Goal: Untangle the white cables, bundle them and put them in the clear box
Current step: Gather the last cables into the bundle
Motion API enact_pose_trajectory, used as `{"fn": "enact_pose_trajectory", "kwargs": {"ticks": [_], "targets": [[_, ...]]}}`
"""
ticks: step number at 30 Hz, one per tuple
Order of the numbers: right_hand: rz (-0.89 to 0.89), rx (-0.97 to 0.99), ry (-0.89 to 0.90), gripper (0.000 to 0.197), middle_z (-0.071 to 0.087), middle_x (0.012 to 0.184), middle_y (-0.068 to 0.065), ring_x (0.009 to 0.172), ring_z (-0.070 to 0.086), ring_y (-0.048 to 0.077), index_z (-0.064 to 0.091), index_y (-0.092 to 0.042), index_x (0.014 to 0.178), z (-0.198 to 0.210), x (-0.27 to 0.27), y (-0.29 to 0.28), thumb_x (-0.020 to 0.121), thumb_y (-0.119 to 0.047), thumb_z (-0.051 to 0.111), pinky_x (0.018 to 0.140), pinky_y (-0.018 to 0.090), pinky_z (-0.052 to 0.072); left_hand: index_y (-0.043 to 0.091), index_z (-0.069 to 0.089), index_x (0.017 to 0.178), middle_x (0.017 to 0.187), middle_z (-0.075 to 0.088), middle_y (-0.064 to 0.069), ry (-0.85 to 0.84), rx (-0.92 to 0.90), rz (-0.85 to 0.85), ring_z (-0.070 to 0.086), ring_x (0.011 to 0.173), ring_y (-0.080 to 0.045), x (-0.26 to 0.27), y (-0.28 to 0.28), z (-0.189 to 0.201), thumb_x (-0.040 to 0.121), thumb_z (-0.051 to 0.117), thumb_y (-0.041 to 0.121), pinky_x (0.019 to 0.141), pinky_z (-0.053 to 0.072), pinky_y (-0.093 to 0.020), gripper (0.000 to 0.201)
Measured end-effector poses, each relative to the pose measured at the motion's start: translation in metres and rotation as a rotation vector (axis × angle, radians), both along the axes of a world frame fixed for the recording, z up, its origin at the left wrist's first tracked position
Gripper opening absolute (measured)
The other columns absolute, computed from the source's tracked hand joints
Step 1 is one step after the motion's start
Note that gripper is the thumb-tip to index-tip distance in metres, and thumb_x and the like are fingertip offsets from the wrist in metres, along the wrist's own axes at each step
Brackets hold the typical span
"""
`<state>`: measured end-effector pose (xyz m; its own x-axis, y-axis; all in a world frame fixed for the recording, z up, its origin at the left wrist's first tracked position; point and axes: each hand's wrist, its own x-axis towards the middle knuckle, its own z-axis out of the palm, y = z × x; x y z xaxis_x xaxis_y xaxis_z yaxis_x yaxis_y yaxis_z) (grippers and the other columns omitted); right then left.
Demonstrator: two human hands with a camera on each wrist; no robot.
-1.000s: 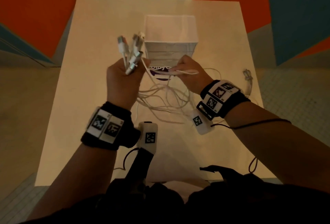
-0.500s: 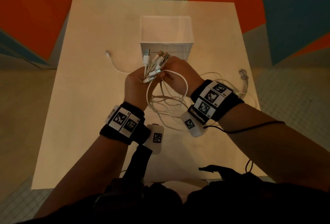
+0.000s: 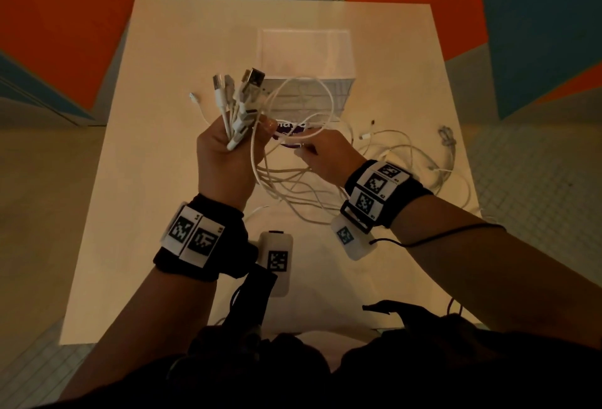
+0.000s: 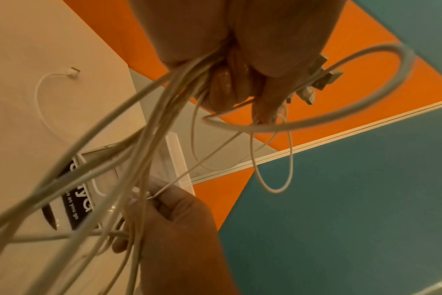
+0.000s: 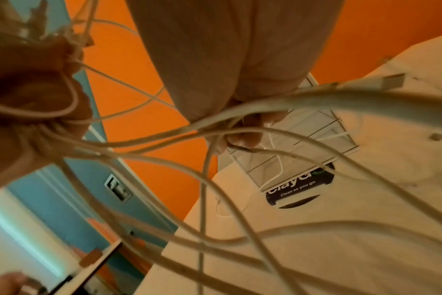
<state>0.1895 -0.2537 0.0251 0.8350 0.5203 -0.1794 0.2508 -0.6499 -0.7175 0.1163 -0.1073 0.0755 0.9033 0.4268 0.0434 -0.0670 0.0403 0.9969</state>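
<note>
My left hand (image 3: 228,161) is raised over the table and grips a bunch of white cables near their plug ends (image 3: 239,95), which fan upward. The strands hang from its fist (image 4: 215,65) in loose loops toward the table. My right hand (image 3: 325,154) sits just right of it and pinches one thin cable (image 4: 164,186), which arcs in a big loop (image 3: 312,95) in front of the clear box (image 3: 306,63). In the right wrist view the fingers (image 5: 242,137) curl round several strands. The box stands at the table's far middle, with nothing visible inside.
More white cable (image 3: 420,161) lies tangled on the table (image 3: 146,213) at the right, near its edge. A single cable end (image 3: 195,99) lies left of the box. A dark round sticker (image 5: 300,187) marks the tabletop just in front of the box.
The hands came together, then drew apart a little. The left hand rose with the plug ends, and the right hand pulled one cable out into a wide loop.
</note>
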Motion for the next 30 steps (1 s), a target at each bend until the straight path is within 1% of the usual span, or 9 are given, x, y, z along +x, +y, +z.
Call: {"fn": "enact_pose_trajectory", "kwargs": {"ticks": [3,6,8,9,12,17,21,25,30], "targets": [[-0.003,0.008,0.128,0.025,0.055,0.07,0.002,0.053,0.041,0.009,0.068,-0.011,0.106,0.002,0.008,-0.001,0.09,-0.006,0.05,0.056,0.013,0.034,0.033,0.072,0.069,0.059,0.063,0.011,-0.004,0.014,0.002,0.05,0.055,-0.01,-0.002,0.004,-0.001,0.079,0.07,0.015,0.056,0.04,-0.026,0.021],[0.028,0.117,0.353,0.046,0.062,0.115,-0.001,0.065,0.057,0.004,0.063,-0.028,0.057,0.007,0.01,-0.009,0.089,0.002,0.049,0.058,0.013,0.038,0.032,0.072,0.068,0.059,0.063,0.011,0.017,0.002,-0.01,0.05,0.055,-0.009,-0.005,0.005,-0.004,0.076,0.071,0.017,0.056,0.039,-0.025,0.017],[0.029,0.2,0.439,0.033,0.058,0.125,0.015,0.11,0.058,0.023,0.065,-0.02,0.073,0.006,0.007,-0.015,0.092,0.001,0.049,0.079,0.015,0.043,0.03,0.072,0.068,0.057,0.063,0.012,0.042,-0.022,0.002,0.05,0.052,-0.006,-0.007,0.005,-0.005,0.079,0.069,0.008,0.054,0.04,-0.023,0.024],[-0.012,0.277,0.458,0.026,0.06,0.119,0.021,0.115,0.054,0.029,0.064,-0.019,0.088,0.006,0.004,-0.018,0.093,0.001,0.048,0.084,0.016,0.043,0.027,0.071,0.07,0.055,0.063,0.013,0.046,-0.029,0.004,0.05,0.051,-0.004,-0.007,0.006,-0.005,0.081,0.067,0.004,0.053,0.04,-0.022,0.026],[-0.224,0.547,0.465,0.035,0.067,0.09,0.015,0.086,0.065,0.021,0.047,-0.012,0.124,-0.007,0.001,-0.027,0.091,0.001,0.051,0.077,0.021,0.051,0.018,0.063,0.078,0.053,0.06,0.015,0.057,0.015,-0.008,0.048,0.05,-0.001,-0.004,0.01,-0.003,0.085,0.063,-0.002,0.051,0.039,-0.02,0.021],[-0.267,0.434,0.233,0.023,0.061,0.083,0.008,0.071,0.063,0.022,0.045,-0.014,0.094,-0.012,-0.003,-0.018,0.084,0.0,0.061,0.068,0.029,0.057,0.017,0.063,0.078,0.049,0.059,0.016,0.09,0.05,-0.054,0.049,0.049,0.001,-0.003,0.005,-0.004,0.085,0.063,0.0,0.053,0.04,-0.016,0.018],[-0.118,0.235,-0.102,0.005,0.054,0.078,-0.008,0.07,0.051,0.007,0.067,-0.01,0.085,-0.014,-0.004,-0.006,0.081,-0.008,0.066,0.068,0.011,0.036,0.018,0.063,0.079,0.053,0.061,0.017,0.076,0.057,-0.098,0.052,0.054,0.001,-0.002,-0.002,-0.002,0.086,0.063,0.002,0.056,0.042,-0.017,0.018],[-0.094,0.128,-0.103,0.012,0.069,0.089,0.01,0.083,0.06,0.018,0.07,-0.004,0.085,-0.011,-0.007,0.001,0.085,-0.013,0.062,0.075,0.021,0.044,0.018,0.064,0.078,0.052,0.057,0.012,0.053,0.039,-0.092,0.045,0.052,-0.013,0.0,-0.001,0.003,0.083,0.066,0.008,0.051,0.038,-0.024,0.011],[-0.097,0.047,0.005,0.01,0.07,0.084,0.005,0.076,0.056,0.006,0.074,-0.005,0.084,-0.001,0.002,0.005,0.079,-0.013,0.07,0.063,-0.003,0.035,0.033,0.071,0.066,0.055,0.061,0.011,0.022,-0.026,-0.005,0.046,0.051,-0.011,-0.002,0.003,0.005,0.078,0.07,0.018,0.052,0.038,-0.025,0.02]]}}
